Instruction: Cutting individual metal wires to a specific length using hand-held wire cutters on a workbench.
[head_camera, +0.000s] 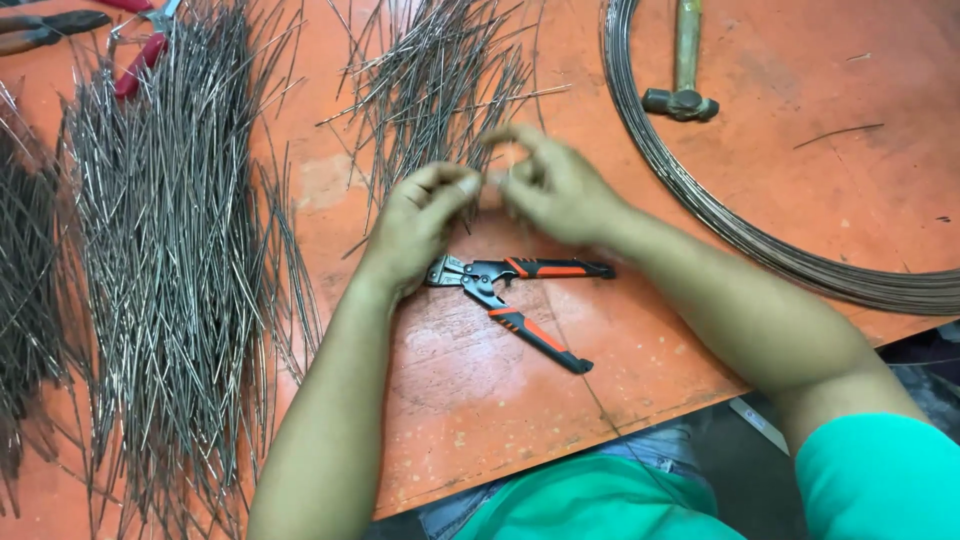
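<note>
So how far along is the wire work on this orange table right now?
Done: many cut wire pieces lie piled at left, a smaller pile above the hands. In hand: left hand and right hand meet, apparently pinching something small; blurred. The pliers lie open below them. Left: a large wire coil remains uncut.

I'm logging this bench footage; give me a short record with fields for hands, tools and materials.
left hand: fingertips pinched together, meeting the right hand; whatever they pinch is too thin to tell
right hand: fingers curled, blurred
pliers: black and orange, handles spread, lying on the table beneath the hands
cut wire pieces: big pile left; smaller pile beyond the hands
wire coil: right side
hammer: inside the coil
table: orange
</note>
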